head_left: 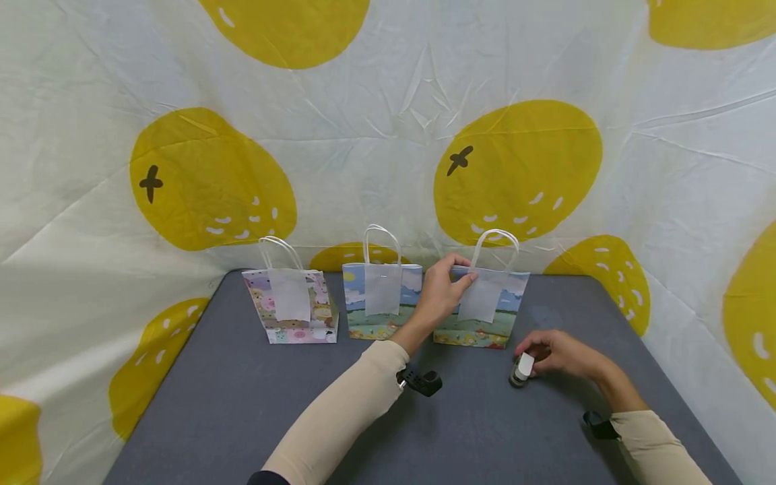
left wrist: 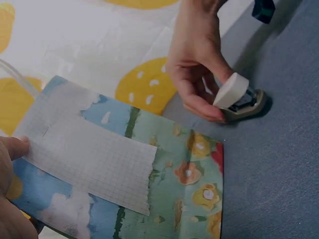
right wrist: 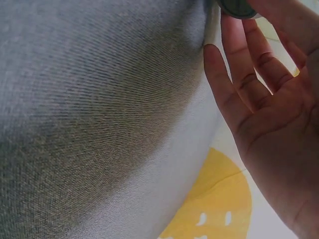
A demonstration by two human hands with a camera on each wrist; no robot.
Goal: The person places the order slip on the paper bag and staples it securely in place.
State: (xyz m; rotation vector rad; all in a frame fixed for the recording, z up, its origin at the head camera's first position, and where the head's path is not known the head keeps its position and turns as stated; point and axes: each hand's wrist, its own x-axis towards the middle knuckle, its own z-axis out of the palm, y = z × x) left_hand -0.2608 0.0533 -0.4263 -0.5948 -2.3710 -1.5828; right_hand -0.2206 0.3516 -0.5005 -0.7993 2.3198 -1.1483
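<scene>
Three gift bags (head_left: 382, 296): left hand (head_left: 442, 289) pinches the rightmost; right hand (head_left: 560, 353) pinches one small bottle (head_left: 521, 370).

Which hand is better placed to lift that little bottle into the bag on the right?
Right. The right hand already has its fingers on the small bottle, beside the right-hand gift bag. The left hand is occupied gripping that bag's top edge.

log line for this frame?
left hand: pinches right gift bag rim | right hand: holds small bottle on table
</scene>
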